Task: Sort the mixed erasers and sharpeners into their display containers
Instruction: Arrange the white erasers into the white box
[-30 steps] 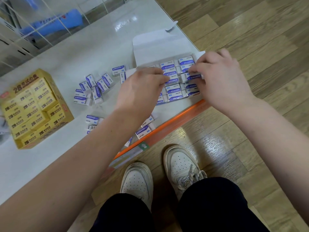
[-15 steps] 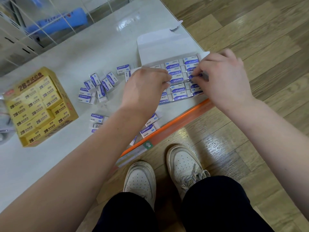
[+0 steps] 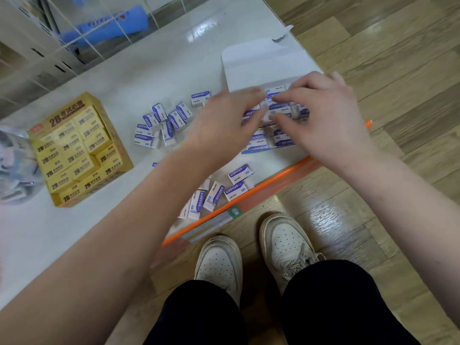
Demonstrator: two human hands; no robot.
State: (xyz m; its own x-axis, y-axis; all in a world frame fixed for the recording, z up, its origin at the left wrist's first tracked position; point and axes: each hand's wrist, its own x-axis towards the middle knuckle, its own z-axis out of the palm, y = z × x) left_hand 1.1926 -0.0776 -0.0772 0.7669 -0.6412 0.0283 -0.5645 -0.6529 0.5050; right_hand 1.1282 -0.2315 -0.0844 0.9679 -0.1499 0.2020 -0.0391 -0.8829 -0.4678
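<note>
Both left hand [image 3: 225, 122] and right hand [image 3: 323, 123] over eraser box [image 3: 263, 66].

head cam | faces steeply down | close above counter [image 3: 129, 85] edge | single view

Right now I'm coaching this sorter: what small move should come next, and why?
Probably the left hand should reach for the loose erasers beside the white box: both it and the right hand are over the box's packed rows, while many erasers lie outside it.

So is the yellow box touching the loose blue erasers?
Apart. The head view shows bare white table between the yellow box and the nearest loose blue erasers.
</note>
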